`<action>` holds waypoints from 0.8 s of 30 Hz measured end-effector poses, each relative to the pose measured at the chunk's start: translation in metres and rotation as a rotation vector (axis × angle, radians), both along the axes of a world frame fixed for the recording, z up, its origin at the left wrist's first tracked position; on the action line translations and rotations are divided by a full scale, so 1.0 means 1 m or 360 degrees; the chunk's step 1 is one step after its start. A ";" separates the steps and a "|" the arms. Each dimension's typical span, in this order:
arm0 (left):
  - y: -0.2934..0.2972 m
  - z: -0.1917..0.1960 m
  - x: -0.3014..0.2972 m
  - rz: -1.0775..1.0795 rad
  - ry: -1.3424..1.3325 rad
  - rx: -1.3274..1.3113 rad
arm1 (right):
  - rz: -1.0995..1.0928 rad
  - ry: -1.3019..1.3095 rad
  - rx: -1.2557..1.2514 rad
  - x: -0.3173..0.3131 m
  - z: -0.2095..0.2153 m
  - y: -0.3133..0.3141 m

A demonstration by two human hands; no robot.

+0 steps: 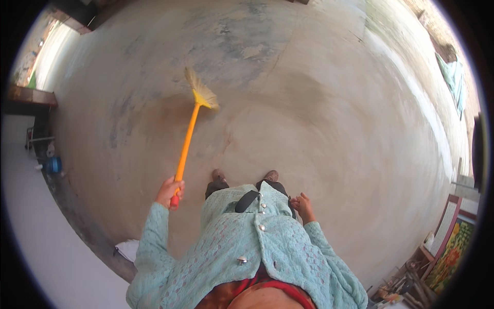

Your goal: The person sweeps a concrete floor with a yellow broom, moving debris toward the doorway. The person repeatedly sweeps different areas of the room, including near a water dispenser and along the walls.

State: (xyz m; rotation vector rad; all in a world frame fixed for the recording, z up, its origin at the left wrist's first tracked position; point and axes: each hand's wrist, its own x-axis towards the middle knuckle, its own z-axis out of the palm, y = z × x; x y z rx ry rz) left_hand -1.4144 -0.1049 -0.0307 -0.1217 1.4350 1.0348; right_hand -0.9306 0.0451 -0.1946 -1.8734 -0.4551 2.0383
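My left hand (167,192) is closed around the red-ended grip of a broom (188,136). Its orange-yellow handle slants forward and slightly right, away from me. At the far end, the fanned straw bristles (201,91) are down at the concrete floor (329,134), ahead of my left foot. By my right hip hangs my right hand (303,207), its fingers loosely bent and apart, with nothing visible in them. A dark strap (247,201) lies across the front of my pale green knitted cardigan (226,237).
A white wall (41,206) runs along the left, with a blue container (52,165) at its foot. At lower left lies a white sack (127,250). Sticks and clutter (406,286) sit at lower right beside a colourful panel (453,252). Green cloth (453,77) hangs far right.
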 end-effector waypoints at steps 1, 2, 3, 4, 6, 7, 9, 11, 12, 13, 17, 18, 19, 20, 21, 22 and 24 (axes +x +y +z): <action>0.002 0.003 0.009 -0.0051 -0.0039 0.0001 | 0.0023 -0.0005 -0.0006 0.000 0.002 0.001; 0.007 0.005 0.018 -0.0080 -0.0121 0.0029 | 0.0047 -0.0010 -0.0013 -0.003 0.007 0.004; 0.014 0.006 0.028 -0.0111 -0.0203 0.0055 | 0.0069 -0.0015 -0.0021 -0.005 0.010 0.005; 0.025 0.005 0.038 -0.0141 -0.0289 0.0085 | 0.0066 -0.0019 -0.0017 -0.005 0.011 0.004; 0.048 0.000 0.058 -0.0281 -0.0451 0.0166 | 0.0082 -0.0024 -0.0015 -0.006 0.012 0.002; 0.061 -0.004 0.069 -0.0349 -0.0534 0.0207 | 0.0063 0.0013 0.0002 -0.004 0.014 0.000; 0.085 -0.022 0.090 -0.0503 -0.0634 0.0238 | -0.0027 0.0038 -0.0014 -0.001 0.019 -0.007; 0.115 -0.049 0.115 -0.0646 -0.0735 0.0254 | -0.0100 0.0034 -0.0051 0.009 0.020 -0.013; 0.127 -0.061 0.130 -0.0696 -0.0783 0.0270 | -0.0131 0.0025 -0.0044 0.015 0.021 -0.016; 0.141 -0.076 0.145 -0.0727 -0.0829 0.0256 | -0.0173 0.0018 -0.0052 0.020 0.022 -0.020; 0.196 -0.124 0.203 -0.0785 -0.0755 0.0126 | -0.0210 -0.0021 -0.0079 0.043 0.020 -0.034; 0.204 -0.132 0.215 -0.0793 -0.0652 0.0095 | -0.0209 -0.0034 -0.0090 0.049 0.020 -0.037; 0.212 -0.135 0.222 -0.0813 -0.0544 0.0063 | -0.0218 -0.0028 -0.0090 0.053 0.019 -0.038; 0.213 -0.137 0.222 -0.0714 -0.0552 0.0032 | -0.0220 -0.0023 -0.0088 0.057 0.019 -0.038; 0.211 -0.138 0.218 -0.0609 -0.0561 0.0003 | -0.0216 -0.0019 -0.0086 0.061 0.019 -0.036; 0.210 -0.139 0.211 -0.0512 -0.0566 -0.0026 | -0.0221 0.0005 -0.0081 0.064 0.018 -0.034; 0.201 -0.135 0.191 -0.0531 -0.0470 -0.0018 | -0.0245 0.0049 -0.0076 0.075 0.015 -0.032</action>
